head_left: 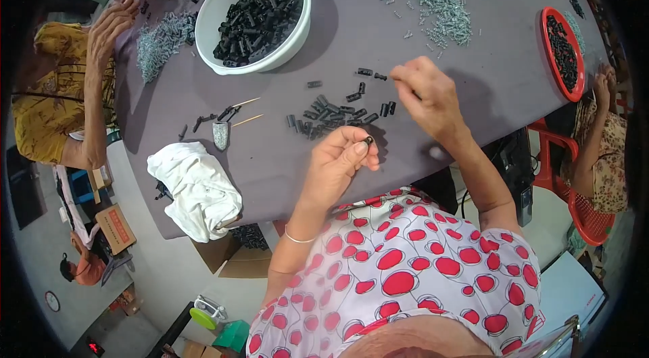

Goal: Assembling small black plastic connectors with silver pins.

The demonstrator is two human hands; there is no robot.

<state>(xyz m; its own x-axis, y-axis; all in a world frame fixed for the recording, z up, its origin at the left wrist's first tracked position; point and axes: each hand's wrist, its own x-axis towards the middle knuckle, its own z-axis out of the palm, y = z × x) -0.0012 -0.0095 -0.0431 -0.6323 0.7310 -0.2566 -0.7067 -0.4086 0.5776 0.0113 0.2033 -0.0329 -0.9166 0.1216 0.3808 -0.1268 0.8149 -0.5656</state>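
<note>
A small, dark, smooth-looking black piece with a rounded end pokes out of the left hand, pinched between thumb and fingers just above the tabletop's near edge. The right hand is curled nearly closed, fingertips bunched; from here I can't tell whether it grips anything. A dark bit sits right by those fingertips. Between the hands and the white bowl lie scattered short black tubes; the smooth, round bowl is heaped with black parts. Farther off spreads a bristly pile of silvery bits. A crumpled white cloth lies to the left.
</note>
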